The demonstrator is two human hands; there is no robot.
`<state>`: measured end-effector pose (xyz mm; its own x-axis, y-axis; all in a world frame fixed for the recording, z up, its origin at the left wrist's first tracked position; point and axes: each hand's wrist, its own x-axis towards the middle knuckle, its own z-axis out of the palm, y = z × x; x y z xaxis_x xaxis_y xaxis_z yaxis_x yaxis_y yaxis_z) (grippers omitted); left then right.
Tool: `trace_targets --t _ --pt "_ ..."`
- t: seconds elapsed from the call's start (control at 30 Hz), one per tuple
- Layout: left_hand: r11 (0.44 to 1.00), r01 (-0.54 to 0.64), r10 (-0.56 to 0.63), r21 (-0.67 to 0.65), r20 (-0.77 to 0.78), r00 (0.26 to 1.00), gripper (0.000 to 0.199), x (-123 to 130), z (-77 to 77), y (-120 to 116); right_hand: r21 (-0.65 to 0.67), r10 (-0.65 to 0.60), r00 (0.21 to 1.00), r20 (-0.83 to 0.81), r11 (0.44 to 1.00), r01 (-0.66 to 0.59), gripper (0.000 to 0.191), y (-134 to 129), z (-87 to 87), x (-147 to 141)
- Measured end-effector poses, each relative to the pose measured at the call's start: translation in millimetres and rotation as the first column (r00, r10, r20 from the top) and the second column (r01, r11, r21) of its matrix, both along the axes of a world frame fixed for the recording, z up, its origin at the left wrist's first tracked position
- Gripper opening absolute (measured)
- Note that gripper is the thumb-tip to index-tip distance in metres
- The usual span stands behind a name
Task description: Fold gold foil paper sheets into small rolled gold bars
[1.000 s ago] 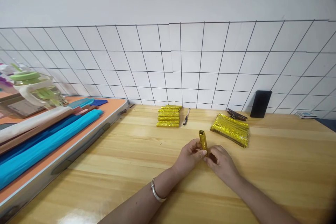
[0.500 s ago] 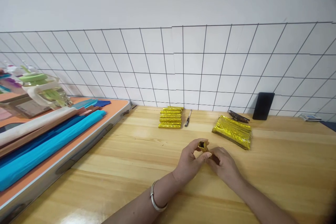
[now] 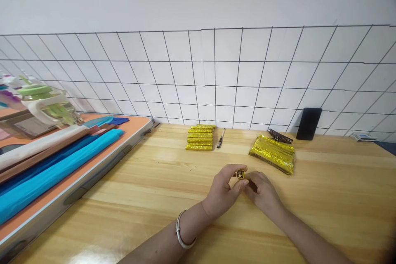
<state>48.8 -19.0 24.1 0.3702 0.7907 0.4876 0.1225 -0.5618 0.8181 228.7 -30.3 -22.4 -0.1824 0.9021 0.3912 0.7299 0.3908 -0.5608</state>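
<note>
Gold foil tube [image 3: 237, 174] pinched in left hand [image 3: 220, 189]; right hand [image 3: 262, 189] just beside, grip unclear.

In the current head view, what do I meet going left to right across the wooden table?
Row of gold foil pieces, pen, gold tube in the left hand, gold foil pile, black slab, small flat stack.

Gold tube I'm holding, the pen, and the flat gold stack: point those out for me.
Gold tube [image 3: 238, 173]: head view, on its open end.
Pen [image 3: 220, 139]: head view, around the middle of its length.
Flat gold stack [image 3: 272, 154]: head view, on its shiny top surface.
</note>
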Motion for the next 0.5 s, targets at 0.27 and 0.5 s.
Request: trace_targets --t 0.27,0.5 --pt "1.000 -0.022 0.022 -0.020 -0.005 1.000 0.032 -1.5 -1.6 3.6 0.002 -0.001 1.000 0.018 1.000 0.001 0.017 -1.9 3.0 -2.3" --pt "0.986 -0.086 0.089 -0.142 0.012 0.996 0.035 -3.4 -10.6 18.5 -0.013 0.004 0.997 0.075 1.000 -0.003 0.013 -2.8 5.8 -2.7"
